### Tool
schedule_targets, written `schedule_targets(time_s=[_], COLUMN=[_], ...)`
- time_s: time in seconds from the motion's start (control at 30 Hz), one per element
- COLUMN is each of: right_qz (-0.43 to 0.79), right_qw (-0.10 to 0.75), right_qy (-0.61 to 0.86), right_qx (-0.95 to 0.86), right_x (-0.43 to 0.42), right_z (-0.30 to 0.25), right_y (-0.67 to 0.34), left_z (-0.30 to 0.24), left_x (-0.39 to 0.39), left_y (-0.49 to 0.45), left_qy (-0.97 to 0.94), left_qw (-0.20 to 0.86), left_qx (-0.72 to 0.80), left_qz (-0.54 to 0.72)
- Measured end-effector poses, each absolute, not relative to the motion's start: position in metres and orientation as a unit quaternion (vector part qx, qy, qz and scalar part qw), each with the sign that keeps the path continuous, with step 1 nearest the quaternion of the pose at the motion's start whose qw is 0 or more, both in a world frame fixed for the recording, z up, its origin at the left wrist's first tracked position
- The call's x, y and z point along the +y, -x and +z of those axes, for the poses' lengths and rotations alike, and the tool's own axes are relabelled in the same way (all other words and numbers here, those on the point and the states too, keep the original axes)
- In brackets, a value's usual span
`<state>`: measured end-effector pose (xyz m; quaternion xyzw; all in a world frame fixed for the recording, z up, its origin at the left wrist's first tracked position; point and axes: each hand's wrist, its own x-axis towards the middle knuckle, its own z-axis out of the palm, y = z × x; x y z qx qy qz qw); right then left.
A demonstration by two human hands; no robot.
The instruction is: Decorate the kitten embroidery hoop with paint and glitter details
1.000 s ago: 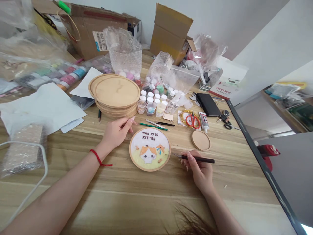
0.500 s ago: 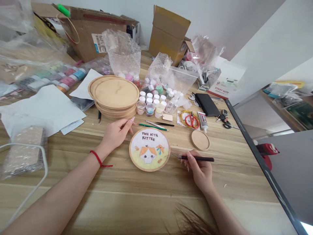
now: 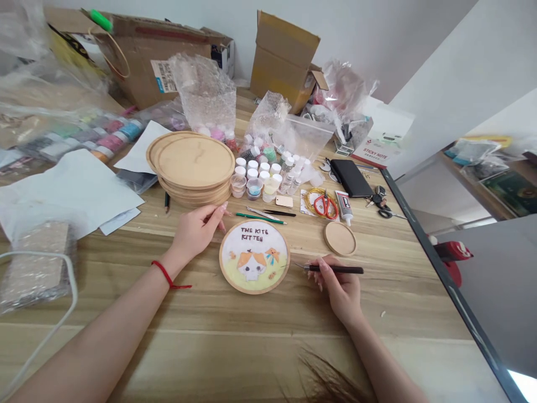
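A round wooden tray (image 3: 254,257) with a kitten picture and the words "THE KITE KITTEN" lies on the wooden table (image 3: 235,330). My left hand (image 3: 196,228) rests at its upper left rim, fingers curled, fingertips touching the rim. My right hand (image 3: 339,285) sits to the right of the tray, closed on a thin dark tool (image 3: 331,269) whose metal tip points left at the tray's right edge.
A stack of round wooden trays (image 3: 193,165), small jars (image 3: 260,176), red scissors (image 3: 324,205), a glue tube (image 3: 344,207) and a small wooden coaster (image 3: 340,238) lie behind. Cardboard boxes (image 3: 285,59), plastic bags and paper sheets (image 3: 67,190) crowd the back and left. The table edge runs along the right.
The view has shifted slightly; both hands and the tool stay almost where they were beside the tray.
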<state>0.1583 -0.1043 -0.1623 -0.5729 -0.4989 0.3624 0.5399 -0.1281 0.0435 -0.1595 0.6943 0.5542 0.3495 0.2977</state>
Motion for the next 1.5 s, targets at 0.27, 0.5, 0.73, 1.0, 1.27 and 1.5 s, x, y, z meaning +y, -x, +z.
schedule_targets(time_s=[0.27,0.5,0.73,1.0,1.27,1.5], right_qz=[0.377,0.371,0.361,0.384,0.377,0.373], right_qw=[0.537,0.534,0.536,0.539,0.533,0.533], right_qy=[0.57,0.575,0.577,0.569,0.579,0.576], right_qx=[-0.495,-0.496,-0.5,-0.489,-0.488,-0.496], right_x=[-0.104,-0.1028,-0.1008,-0.1015,-0.1019,-0.1017], right_z=[-0.162,-0.1612,-0.1631,-0.1614,-0.161,-0.1601], right_y=[-0.1548,-0.1538,-0.1546,-0.1526,-0.1532,-0.1529], left_z=[-0.1569,-0.1566,-0.1568,-0.1584,-0.1595,-0.1617], left_x=[0.0431,0.0421,0.0415,0.0423,0.0429,0.0434], left_y=[0.1269,0.1265,0.1274,0.1267,0.1278,0.1277], left_qy=[-0.692,-0.693,-0.695,-0.704,-0.711,-0.714], left_qw=[0.298,0.27,0.267,0.257,0.254,0.253], left_qx=[0.552,0.566,0.572,0.57,0.565,0.563], left_qz=[0.358,0.356,0.345,0.338,0.333,0.332])
